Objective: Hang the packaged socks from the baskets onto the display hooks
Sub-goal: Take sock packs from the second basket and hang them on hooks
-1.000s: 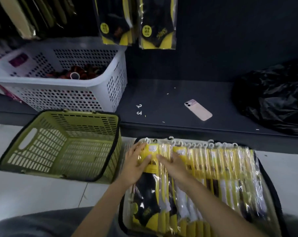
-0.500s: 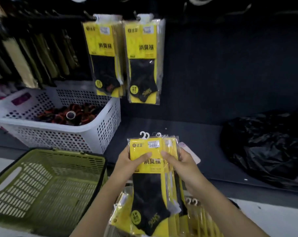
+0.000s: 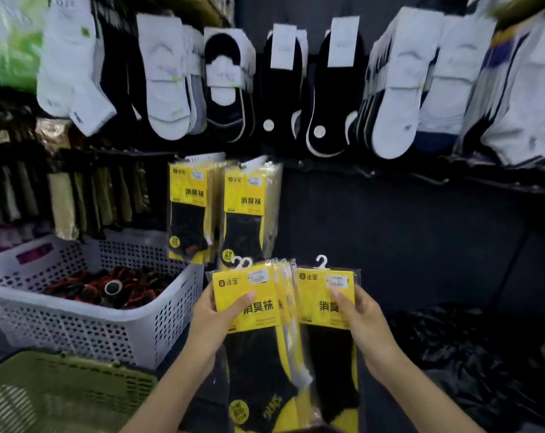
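I see bare room on the dark wall panel [image 3: 405, 245], right of two hanging bunches of yellow-and-black sock packs [image 3: 249, 210] and below the upper row of white and black socks [image 3: 280, 82]. A white perforated plastic basket [image 3: 158, 320] crowds the left, a green plastic basket [image 3: 62, 389] sits under it, and a crumpled black plastic bag [image 3: 483, 354] lies low right. The left hand [image 3: 216, 320] grips a stack of yellow-carded sock packs [image 3: 249, 307], thumb across the front. The right hand [image 3: 363, 326] pinches a single matching sock pack [image 3: 325, 307] just beside the stack, with its white hook upright.

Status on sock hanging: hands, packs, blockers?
Left hand grips sock pack stack. Right hand holds single pack. Neither hung yet. Nothing blocks the hung packs.
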### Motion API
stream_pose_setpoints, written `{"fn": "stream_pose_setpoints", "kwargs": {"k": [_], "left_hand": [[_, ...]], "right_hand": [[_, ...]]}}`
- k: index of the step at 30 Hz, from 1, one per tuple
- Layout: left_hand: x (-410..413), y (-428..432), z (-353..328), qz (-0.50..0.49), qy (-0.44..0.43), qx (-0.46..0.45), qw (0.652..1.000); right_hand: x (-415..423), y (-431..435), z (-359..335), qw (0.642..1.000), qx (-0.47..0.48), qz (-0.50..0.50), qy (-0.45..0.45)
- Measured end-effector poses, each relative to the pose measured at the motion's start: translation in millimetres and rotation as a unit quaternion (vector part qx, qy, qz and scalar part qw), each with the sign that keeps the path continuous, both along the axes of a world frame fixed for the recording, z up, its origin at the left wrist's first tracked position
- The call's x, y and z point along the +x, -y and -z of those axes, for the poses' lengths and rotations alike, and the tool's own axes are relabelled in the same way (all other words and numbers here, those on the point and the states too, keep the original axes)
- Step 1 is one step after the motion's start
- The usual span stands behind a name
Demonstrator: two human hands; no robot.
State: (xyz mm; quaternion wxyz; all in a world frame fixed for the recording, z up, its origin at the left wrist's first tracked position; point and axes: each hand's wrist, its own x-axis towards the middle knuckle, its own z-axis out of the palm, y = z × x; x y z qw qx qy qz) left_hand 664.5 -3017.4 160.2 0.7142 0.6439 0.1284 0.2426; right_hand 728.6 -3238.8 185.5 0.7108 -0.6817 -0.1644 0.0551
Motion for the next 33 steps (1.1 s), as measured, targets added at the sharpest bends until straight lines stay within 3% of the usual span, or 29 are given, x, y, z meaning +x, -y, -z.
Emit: {"fn": "stream_pose_setpoints", "kwargs": {"k": [7,19,27,33], "left_hand": [[33.3,-35.6,-23.0,-0.048,0.029,0.028,0.998],[71.5,-74.1,-66.7,-0.106,0.108,0.015,0.988],[64.3,-98.3,-65.0,-0.133,0.106,0.04,0.985],[60.8,-95.2,-68.3,-0.107,0.12,0.033,0.986]], "right_hand": [[46.9,7.1,-43.7,0.993,0.022,0.081,0.086],[134.7,-78.9,-113.4,0.986,0.005,0.101,0.134],[177.9,-106.5,-104.7,0.982,-0.005,0.189,0.03],[189.8,-98.6,-86.0,0.952,0.001,0.304,-0.04]]}}
